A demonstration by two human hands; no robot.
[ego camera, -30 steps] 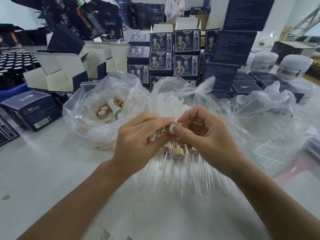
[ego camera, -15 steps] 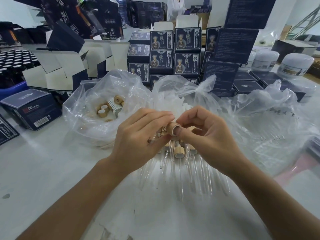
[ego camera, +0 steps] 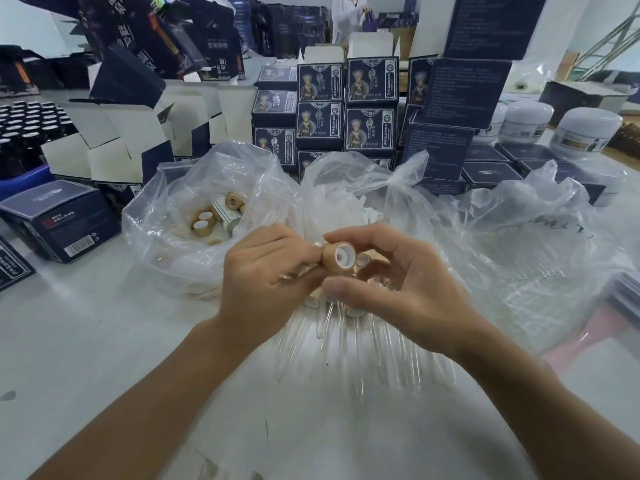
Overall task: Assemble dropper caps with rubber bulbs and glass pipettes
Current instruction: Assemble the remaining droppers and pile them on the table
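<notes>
Cap (ego camera: 337, 259), tan with a white insert showing in its open end, sits between both hands above the white table (ego camera: 104, 341), its opening turned toward the camera. Left hand (ego camera: 266, 282) curls its fingers in against the cap's far side, where a sliver of white, probably a bulb, shows; whether anything else is in that grip cannot be told. Right hand (ego camera: 398, 285) pinches the cap between thumb below and forefinger above. No pipette is seen in this cap yet, so this unit looks half built. Beneath the hands lies a fan of finished droppers (ego camera: 346, 327), caps at the far end, glass stems pointing near. Loose caps (ego camera: 207, 220) wait in a clear bag (ego camera: 166, 237) at left, white bulbs (ego camera: 339, 202) in the middle bag, so plenty of work appears to remain. Dark boxes (ego camera: 346, 109) are stacked behind.
</notes>
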